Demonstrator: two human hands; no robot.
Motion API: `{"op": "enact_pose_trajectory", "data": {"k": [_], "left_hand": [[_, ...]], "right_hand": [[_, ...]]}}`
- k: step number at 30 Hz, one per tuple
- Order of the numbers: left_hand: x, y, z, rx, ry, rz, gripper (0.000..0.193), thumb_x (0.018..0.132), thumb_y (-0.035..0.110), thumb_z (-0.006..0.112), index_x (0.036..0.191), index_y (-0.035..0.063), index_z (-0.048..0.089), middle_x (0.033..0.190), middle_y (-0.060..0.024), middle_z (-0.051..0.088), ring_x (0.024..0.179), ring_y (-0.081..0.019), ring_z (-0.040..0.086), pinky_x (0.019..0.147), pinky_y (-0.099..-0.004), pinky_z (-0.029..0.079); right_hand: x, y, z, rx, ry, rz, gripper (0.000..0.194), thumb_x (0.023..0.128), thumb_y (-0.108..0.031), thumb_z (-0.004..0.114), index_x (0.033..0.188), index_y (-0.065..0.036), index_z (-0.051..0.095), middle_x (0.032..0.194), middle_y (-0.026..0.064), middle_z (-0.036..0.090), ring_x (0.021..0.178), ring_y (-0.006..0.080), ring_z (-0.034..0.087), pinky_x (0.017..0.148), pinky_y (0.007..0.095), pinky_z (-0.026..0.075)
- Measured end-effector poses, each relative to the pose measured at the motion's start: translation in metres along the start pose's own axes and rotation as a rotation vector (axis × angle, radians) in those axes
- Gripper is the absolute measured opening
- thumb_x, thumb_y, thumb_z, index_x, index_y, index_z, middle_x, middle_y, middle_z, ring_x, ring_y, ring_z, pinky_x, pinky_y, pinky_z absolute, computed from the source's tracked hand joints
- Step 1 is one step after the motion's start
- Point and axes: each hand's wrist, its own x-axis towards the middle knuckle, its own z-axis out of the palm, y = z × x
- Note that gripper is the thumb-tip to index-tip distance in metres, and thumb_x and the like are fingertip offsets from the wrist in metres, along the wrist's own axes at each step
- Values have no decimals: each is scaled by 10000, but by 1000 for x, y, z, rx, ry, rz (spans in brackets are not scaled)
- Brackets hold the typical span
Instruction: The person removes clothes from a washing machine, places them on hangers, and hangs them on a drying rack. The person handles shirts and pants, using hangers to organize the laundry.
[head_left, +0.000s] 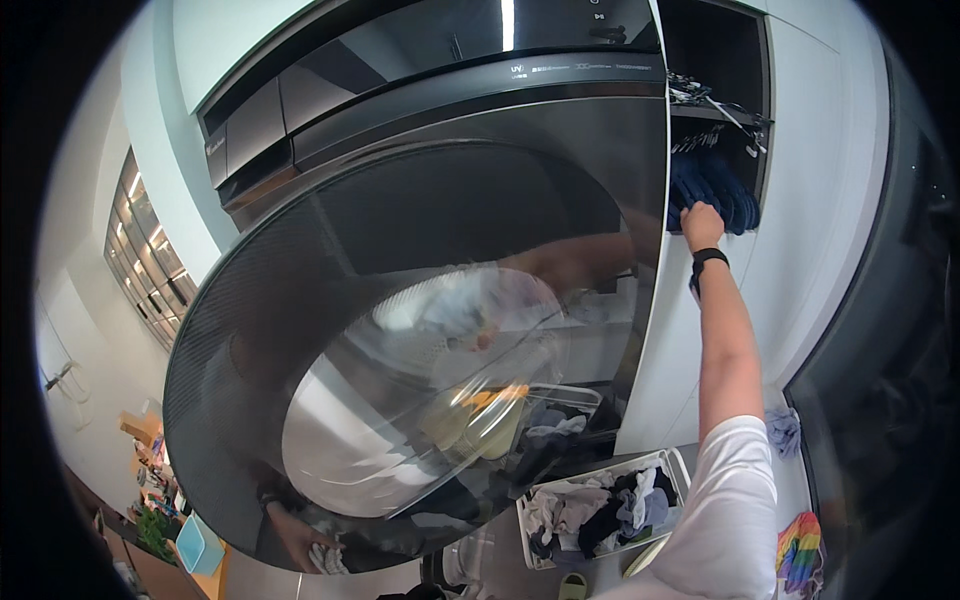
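At the right, my right hand (703, 223), with a black band on its wrist, is closed at the lower front of a row of dark blue clothes hangers (712, 187) in a cabinet niche. In front of me a large round glass appliance door (247, 300) stands open. Low in its glass shows a hand with a grey-and-white cloth (328, 559); whether it is reflected or seen through the glass, and whose it is, I cannot tell. My left hand is not directly in view. A white laundry basket (527, 525) holds a heap of mixed clothes (592, 514).
More hangers (690, 90) lie on the shelf above the blue ones. Green slippers (573, 586) are on the floor by the basket. A rainbow-striped cloth (799, 551) hangs low at the right. At the lower left stand a light blue bin (200, 546) and a green plant (152, 531).
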Motion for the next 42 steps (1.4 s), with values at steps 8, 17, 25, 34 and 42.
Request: {"op": "enact_pose_trajectory", "data": {"k": [8, 17, 25, 34, 42], "left_hand": [[3, 25, 15, -27, -62, 154, 882, 711, 316, 846, 1377, -46, 396, 1258, -264, 545, 1168, -337, 521, 985, -408, 409], [15, 37, 16, -72, -140, 281, 783, 738, 287, 829, 1341, -35, 447, 1160, -251, 607, 1064, -316, 583, 904, -398, 461], [41, 39, 2, -82, -191, 528, 452, 646, 136, 873, 950, -19, 576, 848, -76, 648, 798, -126, 565, 739, -310, 489], [90, -15, -49, 192, -380, 904, 353, 727, 157, 785, 1045, 54, 674, 913, -182, 687, 850, -385, 648, 726, -394, 528], [127, -115, -103, -231, -895, 738, 250, 864, 209, 734, 944, -19, 671, 785, -40, 664, 732, -47, 536, 663, -255, 481]], "right_hand": [[1, -3, -18, 12, 126, -156, 256, 816, -229, 620, 760, 8, 700, 797, 218, 684, 754, 349, 691, 705, 417, 568], [-11, 16, -56, 1292, -270, 365, 281, 931, -192, 531, 893, 70, 621, 833, 171, 710, 504, 248, 661, 454, 290, 544], [-307, 111, -216, 1233, -322, 408, 375, 962, -286, 592, 1197, -12, 491, 1077, 187, 685, 1026, 234, 660, 967, 369, 464], [-564, 68, -366, 1314, -465, 923, 358, 1026, -408, 442, 1122, -79, 548, 549, -55, 329, 406, 30, 255, 365, 203, 197], [-776, -53, -483, 779, -651, 15, 183, 819, -7, 596, 996, -37, 559, 802, 59, 577, 747, 168, 580, 667, 275, 449]]}}
